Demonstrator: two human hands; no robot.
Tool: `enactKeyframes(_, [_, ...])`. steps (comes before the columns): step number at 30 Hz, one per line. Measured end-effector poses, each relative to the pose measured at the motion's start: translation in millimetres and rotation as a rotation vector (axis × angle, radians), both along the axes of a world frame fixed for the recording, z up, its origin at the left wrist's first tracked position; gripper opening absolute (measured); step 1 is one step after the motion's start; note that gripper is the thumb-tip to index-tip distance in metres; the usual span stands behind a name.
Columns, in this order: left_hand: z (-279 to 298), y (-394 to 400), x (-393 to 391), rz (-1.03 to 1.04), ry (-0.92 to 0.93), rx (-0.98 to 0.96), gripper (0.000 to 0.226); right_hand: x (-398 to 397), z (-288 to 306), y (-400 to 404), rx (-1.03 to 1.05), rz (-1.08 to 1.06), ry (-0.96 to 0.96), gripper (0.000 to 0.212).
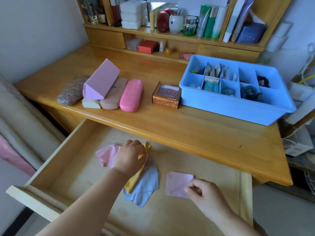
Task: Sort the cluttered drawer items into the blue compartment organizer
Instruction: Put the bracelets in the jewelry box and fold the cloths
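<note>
The open wooden drawer (56, 160) holds several small cleaning cloths. My left hand (131, 155) grips a yellow cloth (136, 178) that lies over a light blue cloth (146, 188), with a pink cloth (107, 155) just to its left. My right hand (201, 189) pinches the near right corner of a flat pale pink cloth (177, 183). The blue compartment organizer (235, 106) stands on the desk at the right, with small items in most of its sections.
Several glasses cases (131, 95) and a pink triangular case (100, 79) lie in a row on the desk's left half. A small brown gift box (166, 96) stands beside the organizer. Shelves with bottles and books run along the back.
</note>
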State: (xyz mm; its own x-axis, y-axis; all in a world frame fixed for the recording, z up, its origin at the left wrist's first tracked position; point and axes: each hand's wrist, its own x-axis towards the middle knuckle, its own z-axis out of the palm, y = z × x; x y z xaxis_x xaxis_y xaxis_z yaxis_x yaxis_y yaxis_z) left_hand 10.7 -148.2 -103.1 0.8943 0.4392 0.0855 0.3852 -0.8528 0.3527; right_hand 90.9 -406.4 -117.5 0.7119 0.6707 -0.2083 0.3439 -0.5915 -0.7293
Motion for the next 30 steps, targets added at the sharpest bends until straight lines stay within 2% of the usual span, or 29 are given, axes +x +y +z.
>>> enactKeyframes(2, [17.7,-3.7,-8.6,-0.080,-0.052,-0.065,0.005,2.3,15.3,15.0,0.117,-0.013,-0.030,0.023])
enactKeyframes(4, [38.5,-11.2,-18.2,-0.149,-0.033,-0.096,0.005,1.0,35.7,34.8,0.242,0.063,-0.046,0.037])
enactKeyframes(6, [58.7,-19.8,-26.5,-0.222,-0.037,-0.161,0.006,-4.2,55.1,55.5,0.281,0.155,0.019,0.054])
enactKeyframes(7, [69.6,-25.4,-29.6,-0.256,-0.050,-0.198,0.006,-6.9,63.9,64.0,0.261,0.198,0.065,0.056])
enactKeyframes(10, [97.9,-41.0,-35.7,-0.281,-0.075,-0.284,0.008,-8.1,81.5,74.6,0.206,0.283,0.079,0.035])
enactKeyframes(13, [114.3,-47.9,-43.0,-0.216,-0.048,-0.351,0.010,-5.1,88.2,58.7,0.186,0.235,0.143,0.018])
enactKeyframes(15, [118.3,-49.7,-48.2,-0.178,-0.032,-0.380,0.014,-3.6,87.2,41.7,0.134,0.194,0.114,0.012])
enactKeyframes(23, [96.9,-49.0,-60.2,-0.015,0.001,-0.615,0.018,0.2,66.9,-25.1,-0.041,0.033,0.080,0.012])
enactKeyframes(30, [77.4,-44.6,-58.4,0.082,-0.093,-0.728,0.023,12.3,80.8,-23.9,0.092,-0.061,0.174,0.013])
